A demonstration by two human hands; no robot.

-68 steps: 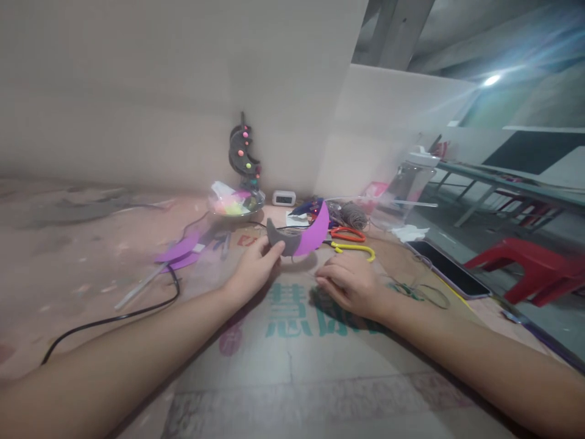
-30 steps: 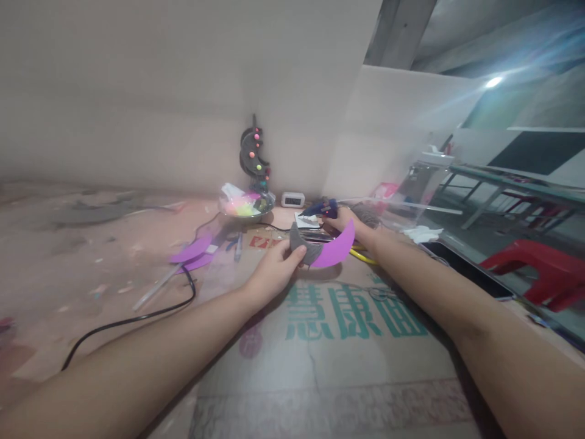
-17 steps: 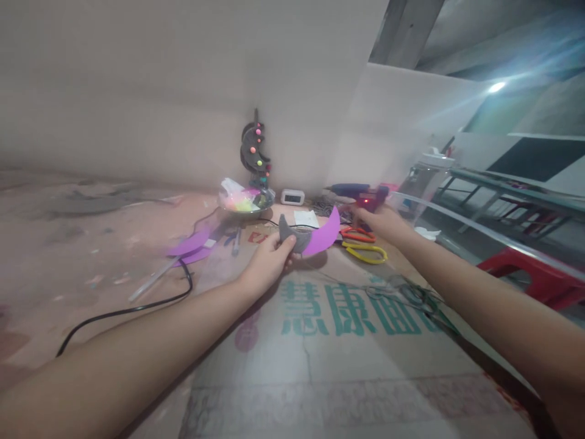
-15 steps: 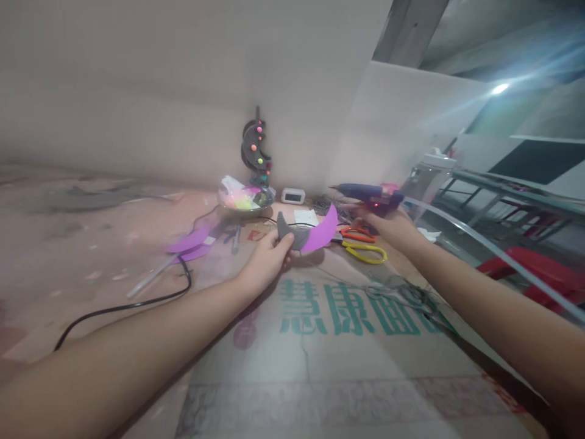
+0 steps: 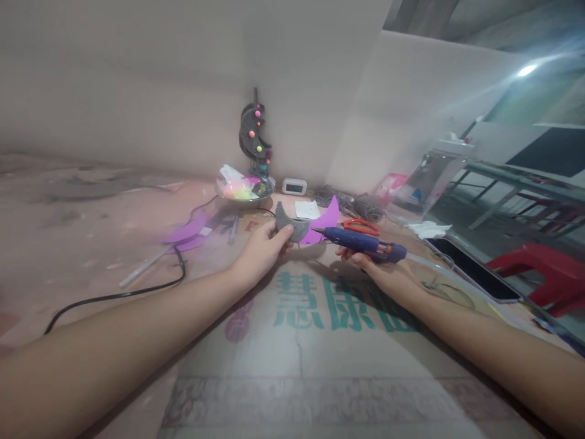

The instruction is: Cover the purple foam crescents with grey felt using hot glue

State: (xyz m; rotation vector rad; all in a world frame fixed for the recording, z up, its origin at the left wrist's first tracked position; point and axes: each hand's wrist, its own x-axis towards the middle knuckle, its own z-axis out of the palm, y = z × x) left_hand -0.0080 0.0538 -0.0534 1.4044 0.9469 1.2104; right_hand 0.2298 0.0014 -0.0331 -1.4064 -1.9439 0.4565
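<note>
My left hand [image 5: 259, 251] pinches a crescent-shaped foam piece [image 5: 307, 223] by its grey, yarn-wrapped end; the other end is bare purple and tilts up to the right. My right hand [image 5: 372, 268] grips a blue glue gun [image 5: 361, 242] from below. The gun lies nearly level, its nozzle pointing left and almost touching the crescent where grey meets purple. Both hands hover just above a cardboard sheet [image 5: 320, 341] with green printed characters.
Against the back wall stand a dark crescent ornament with coloured balls [image 5: 253, 137], a bowl of bright bits [image 5: 242, 190] and a small white clock [image 5: 294, 186]. Orange scissors [image 5: 361, 226], a yarn bundle [image 5: 361, 207], purple foam scraps [image 5: 189, 231], a black cable [image 5: 119, 296] and a phone [image 5: 470, 268] lie around.
My right hand reached to the back, picked up the glue gun and brought it forward, its tip now at the crescent. My left hand kept holding the crescent.
</note>
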